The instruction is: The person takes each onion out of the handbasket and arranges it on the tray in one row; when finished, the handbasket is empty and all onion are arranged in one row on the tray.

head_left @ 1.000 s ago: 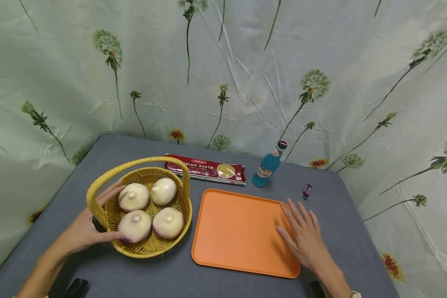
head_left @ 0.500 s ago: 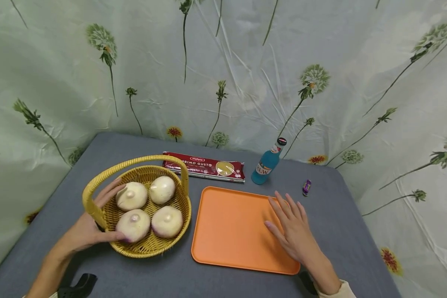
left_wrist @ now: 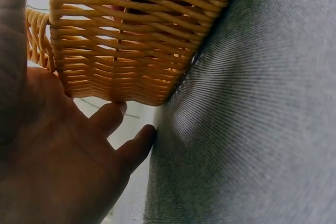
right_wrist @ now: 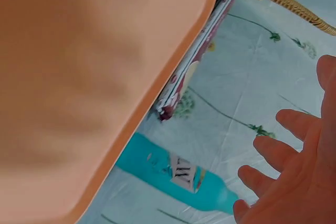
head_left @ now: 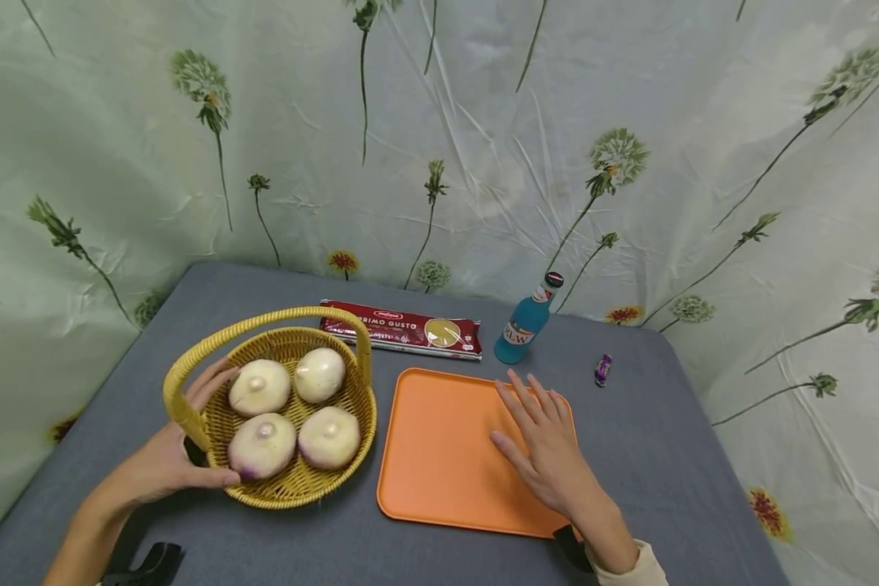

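My left hand (head_left: pixel 164 460) spreads around the left side of a yellow wicker basket (head_left: pixel 298 496), its thumb along the front rim and its fingers near the rim under the arched handle. In the left wrist view, two fingers (left_wrist: pixel 135 148) extend beside the woven wall (left_wrist: pixel 126 30). Several round white, purple-tinged, turnip-like vegetables (head_left: pixel 261 445) lie in the basket. My right hand (head_left: pixel 553 460) hovers over the right half of an orange tray (head_left: pixel 435 456), fingers spread and holding nothing. The tray's edge (right_wrist: pixel 152 95) fills much of the right wrist view.
Behind the tray lie a red packet marked Primo Gusto (head_left: pixel 403 328) and a blue bottle (head_left: pixel 523 325), which stands upright. A small purple wrapped sweet (head_left: pixel 603 370) is on the grey-blue tablecloth (head_left: pixel 652 456) at right. A flowered curtain (head_left: pixel 439 122) rises behind the table.
My right hand has moved left across the tray from its right edge. The left hand's thumb and fingertips have drawn back slightly at the basket, which stays in about the same place.
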Tool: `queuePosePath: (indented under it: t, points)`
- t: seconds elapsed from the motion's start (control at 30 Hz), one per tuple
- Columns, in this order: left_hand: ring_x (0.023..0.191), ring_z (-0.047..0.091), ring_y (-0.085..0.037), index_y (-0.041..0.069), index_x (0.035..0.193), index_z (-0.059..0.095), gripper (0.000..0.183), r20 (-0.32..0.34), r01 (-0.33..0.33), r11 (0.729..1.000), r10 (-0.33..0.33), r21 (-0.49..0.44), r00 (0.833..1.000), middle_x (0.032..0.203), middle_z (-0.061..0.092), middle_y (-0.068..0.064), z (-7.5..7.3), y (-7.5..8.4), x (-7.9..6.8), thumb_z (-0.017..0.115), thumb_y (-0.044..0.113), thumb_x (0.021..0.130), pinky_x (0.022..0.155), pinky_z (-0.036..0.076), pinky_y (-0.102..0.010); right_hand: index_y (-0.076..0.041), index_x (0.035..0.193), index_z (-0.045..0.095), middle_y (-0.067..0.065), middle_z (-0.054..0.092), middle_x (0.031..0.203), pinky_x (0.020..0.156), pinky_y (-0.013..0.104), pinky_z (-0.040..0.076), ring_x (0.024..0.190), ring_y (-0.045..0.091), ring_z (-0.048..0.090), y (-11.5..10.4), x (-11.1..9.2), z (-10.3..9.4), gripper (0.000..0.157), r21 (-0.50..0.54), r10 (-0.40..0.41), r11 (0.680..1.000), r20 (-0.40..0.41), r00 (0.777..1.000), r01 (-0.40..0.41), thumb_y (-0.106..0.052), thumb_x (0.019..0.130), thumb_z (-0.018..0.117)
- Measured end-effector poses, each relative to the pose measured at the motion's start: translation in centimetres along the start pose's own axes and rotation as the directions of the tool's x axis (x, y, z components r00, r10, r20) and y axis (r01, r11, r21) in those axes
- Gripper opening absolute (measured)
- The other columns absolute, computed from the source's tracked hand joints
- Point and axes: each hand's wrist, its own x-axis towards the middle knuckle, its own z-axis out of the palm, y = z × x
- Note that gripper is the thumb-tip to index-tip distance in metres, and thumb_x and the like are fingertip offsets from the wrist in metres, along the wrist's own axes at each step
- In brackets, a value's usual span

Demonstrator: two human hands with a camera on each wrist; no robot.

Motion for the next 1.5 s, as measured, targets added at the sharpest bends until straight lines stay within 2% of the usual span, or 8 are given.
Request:
queuePosePath:
  t: [0.27,0.47,0.83,0.93,1.0,1.2,1.33,1.5]
  points:
    - [0.149,0.0,0.003,0.014,0.162,0.009,0.128,0.005,0.025,1.0,-0.025,-0.013,1.0,0.168,-0.008,-0.007,0.1,0.2,-0.1,0.088,0.003,0.062,0.1,0.012,-0.002,-0.022,0.159,0.03,0.007,0.025,0.166,0.115,0.066,0.013,0.152,0.036,0.018,-1.5,1.1,0.7,0.065,0.092,-0.025,0.995,0.009,1.0,0.024,-0.039,0.102,0.055]
    - [0.15,-0.004,0.001,0.014,0.162,0.009,0.128,-0.005,0.027,0.999,-0.027,-0.019,1.0,0.168,-0.008,-0.006,0.2,-0.1,-0.1,0.088,0.003,0.062,0.101,0.008,-0.004,-0.023,0.159,0.031,0.001,0.023,0.167,0.115,0.065,0.017,0.153,0.033,0.018,-2.9,2.0,1.1,0.064,0.142,-0.059,0.988,0.011,0.998,0.056,-0.04,0.102,0.055]
    - [0.148,-0.003,0.002,0.021,0.163,0.007,0.127,-0.002,0.068,0.996,-0.068,-0.051,0.998,0.168,-0.008,-0.001,0.3,-0.1,-0.1,0.087,0.004,0.065,0.113,0.0,-0.019,-0.023,0.159,0.031,-0.006,0.017,0.168,0.118,0.06,0.021,0.154,0.029,0.019,-4.5,3.0,2.0,0.061,0.205,-0.103,0.975,0.057,0.993,0.09,-0.043,0.104,0.049]
    - [0.148,-0.003,0.003,0.022,0.163,0.007,0.127,0.001,0.074,0.996,-0.074,-0.055,0.997,0.168,-0.009,0.0,0.3,-0.1,-0.2,0.087,0.004,0.066,0.112,0.001,-0.018,-0.023,0.159,0.03,-0.006,0.018,0.167,0.118,0.06,0.021,0.154,0.027,0.018,-5.0,3.2,2.2,0.061,0.215,-0.117,0.972,0.069,0.991,0.099,-0.044,0.105,0.048]
    - [0.147,-0.002,0.003,0.022,0.163,0.008,0.127,-0.001,0.075,0.996,-0.076,-0.049,0.997,0.168,-0.008,0.0,0.2,0.0,-0.3,0.087,0.003,0.065,0.109,0.004,-0.013,-0.024,0.159,0.029,-0.004,0.02,0.167,0.118,0.059,0.021,0.154,0.027,0.018,-5.4,3.4,2.4,0.061,0.22,-0.129,0.969,0.077,0.989,0.109,-0.044,0.105,0.047]
    - [0.147,-0.001,0.005,0.021,0.163,0.008,0.126,-0.008,0.075,0.996,-0.075,-0.04,0.997,0.168,-0.007,-0.001,0.1,0.1,-0.5,0.087,0.003,0.065,0.104,0.006,-0.007,-0.023,0.16,0.028,0.001,0.023,0.167,0.118,0.058,0.023,0.154,0.027,0.018,-6.9,4.2,2.7,0.062,0.239,-0.206,0.954,0.076,0.976,0.183,-0.044,0.105,0.047]
    - [0.147,-0.001,0.004,0.02,0.162,0.009,0.125,-0.01,0.078,0.995,-0.079,-0.06,0.997,0.168,-0.007,-0.001,0.2,0.2,-0.5,0.087,0.002,0.065,0.111,0.003,-0.016,-0.025,0.16,0.026,-0.002,0.021,0.167,0.119,0.055,0.022,0.154,0.026,0.018,-7.9,4.8,2.9,0.062,0.254,-0.26,0.94,0.101,0.96,0.227,-0.045,0.105,0.045]
    - [0.147,-0.003,0.003,0.021,0.162,0.009,0.125,-0.01,0.086,0.993,-0.087,-0.078,0.996,0.168,-0.008,0.001,0.3,0.2,-0.5,0.087,0.003,0.066,0.117,-0.003,-0.032,-0.027,0.16,0.025,-0.008,0.016,0.168,0.12,0.052,0.025,0.154,0.026,0.018,-9.0,5.5,3.3,0.062,0.297,-0.311,0.918,0.131,0.941,0.262,-0.047,0.105,0.044]
